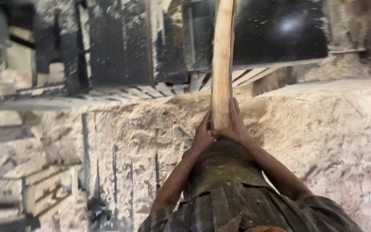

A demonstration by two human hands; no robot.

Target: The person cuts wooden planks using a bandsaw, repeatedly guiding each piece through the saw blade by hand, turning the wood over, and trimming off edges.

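A long, narrow plank of pale wood (222,60) runs straight away from me toward the dark machine body at the top of the view. My left hand (203,134) grips the near end of the plank from the left side. My right hand (236,123) clasps the same end from the right, fingers pressed along its edge. Both forearms reach forward from my checked sleeves, and my dusty dark garment (226,172) fills the space under the hands. The plank's far end leaves the frame at the top.
Thick sawdust (323,129) covers the surface around me. A dark metal machine housing (275,30) stands ahead, with cut wooden slats (151,91) lying at its base. Stacked timber pieces (44,184) sit at lower left, and a raised ledge (323,86) runs right.
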